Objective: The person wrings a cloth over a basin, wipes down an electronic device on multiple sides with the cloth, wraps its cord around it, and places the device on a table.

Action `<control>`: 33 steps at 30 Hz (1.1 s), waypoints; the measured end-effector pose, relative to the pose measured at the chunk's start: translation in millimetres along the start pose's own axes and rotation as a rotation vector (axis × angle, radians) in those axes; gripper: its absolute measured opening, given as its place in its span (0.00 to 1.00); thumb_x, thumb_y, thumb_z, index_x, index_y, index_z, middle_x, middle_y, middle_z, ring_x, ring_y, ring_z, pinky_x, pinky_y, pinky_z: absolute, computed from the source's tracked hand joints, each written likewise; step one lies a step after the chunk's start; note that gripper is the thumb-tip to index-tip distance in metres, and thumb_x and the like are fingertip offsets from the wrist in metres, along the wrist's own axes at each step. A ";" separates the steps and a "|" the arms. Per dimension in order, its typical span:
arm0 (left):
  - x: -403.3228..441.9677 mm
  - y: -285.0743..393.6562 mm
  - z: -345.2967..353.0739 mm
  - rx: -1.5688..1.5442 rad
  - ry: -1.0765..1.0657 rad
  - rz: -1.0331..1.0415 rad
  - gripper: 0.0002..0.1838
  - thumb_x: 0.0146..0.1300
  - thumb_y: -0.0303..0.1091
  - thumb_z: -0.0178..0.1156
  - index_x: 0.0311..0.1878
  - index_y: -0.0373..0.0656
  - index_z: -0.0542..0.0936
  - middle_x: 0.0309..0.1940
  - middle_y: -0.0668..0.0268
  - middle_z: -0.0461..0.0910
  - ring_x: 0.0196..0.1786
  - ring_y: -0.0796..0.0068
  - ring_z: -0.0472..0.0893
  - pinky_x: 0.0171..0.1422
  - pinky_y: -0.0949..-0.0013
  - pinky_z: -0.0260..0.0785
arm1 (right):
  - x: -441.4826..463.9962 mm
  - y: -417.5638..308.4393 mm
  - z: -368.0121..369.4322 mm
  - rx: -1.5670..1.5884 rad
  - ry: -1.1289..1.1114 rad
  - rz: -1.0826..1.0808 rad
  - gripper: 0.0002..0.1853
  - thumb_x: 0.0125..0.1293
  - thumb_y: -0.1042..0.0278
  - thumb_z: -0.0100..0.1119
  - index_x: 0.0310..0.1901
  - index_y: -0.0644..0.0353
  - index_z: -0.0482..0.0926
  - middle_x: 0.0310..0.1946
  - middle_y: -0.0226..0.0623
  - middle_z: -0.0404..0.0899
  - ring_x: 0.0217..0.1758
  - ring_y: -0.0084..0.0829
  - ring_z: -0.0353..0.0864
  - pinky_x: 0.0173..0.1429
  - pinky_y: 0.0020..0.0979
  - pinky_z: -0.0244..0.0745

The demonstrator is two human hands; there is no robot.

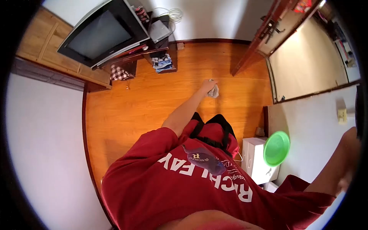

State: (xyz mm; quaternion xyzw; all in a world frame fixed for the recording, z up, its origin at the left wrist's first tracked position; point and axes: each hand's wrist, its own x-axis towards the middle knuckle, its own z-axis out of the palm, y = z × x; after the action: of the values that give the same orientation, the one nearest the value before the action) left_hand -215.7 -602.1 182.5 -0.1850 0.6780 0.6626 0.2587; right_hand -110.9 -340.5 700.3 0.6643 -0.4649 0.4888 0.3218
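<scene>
The wood floor [130, 115] is spreading under the left hand [209, 85]. A big TV [101, 35] is sitting to that hand's left. A green basin [276, 148] is showing between both hands. The right hand [349, 155] is looking blurry; I can't tell its grip. The left hand is gripping a crumpled grey cloth [214, 92].

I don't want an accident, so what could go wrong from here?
The cloth is held only by your left hand, so it might drop to the floor. The open door juts into the room, so you could bump its edge.
</scene>
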 end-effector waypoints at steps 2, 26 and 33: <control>45.2 -35.3 -23.4 -0.075 0.047 0.045 0.14 0.64 0.42 0.54 0.38 0.42 0.81 0.24 0.62 0.78 0.23 0.69 0.75 0.27 0.66 0.67 | 3.4 26.9 6.7 0.055 0.008 -0.022 0.17 0.72 0.61 0.40 0.45 0.67 0.75 0.43 0.42 0.78 0.43 0.31 0.77 0.54 0.35 0.70; 157.3 125.3 -195.1 -0.974 0.470 0.315 0.12 0.68 0.45 0.51 0.42 0.47 0.75 0.38 0.72 0.76 0.40 0.79 0.76 0.37 0.74 0.70 | -363.0 476.6 274.2 0.000 -0.296 0.930 0.17 0.60 0.70 0.60 0.50 0.62 0.76 0.45 0.45 0.78 0.49 0.39 0.79 0.52 0.32 0.73; 149.8 177.6 -221.6 -0.893 0.522 0.486 0.17 0.66 0.33 0.55 0.55 0.37 0.71 0.46 0.64 0.77 0.47 0.78 0.77 0.47 0.74 0.70 | -372.2 555.9 292.7 0.288 -0.253 1.355 0.09 0.61 0.70 0.59 0.41 0.63 0.74 0.34 0.44 0.79 0.40 0.39 0.80 0.42 0.35 0.73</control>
State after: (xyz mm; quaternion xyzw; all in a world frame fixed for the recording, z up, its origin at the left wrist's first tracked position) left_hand -464.0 -799.1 233.1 -0.2728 0.3969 0.8576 -0.1804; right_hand -560.1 -686.3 240.0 0.3161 -0.7409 0.5574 -0.2012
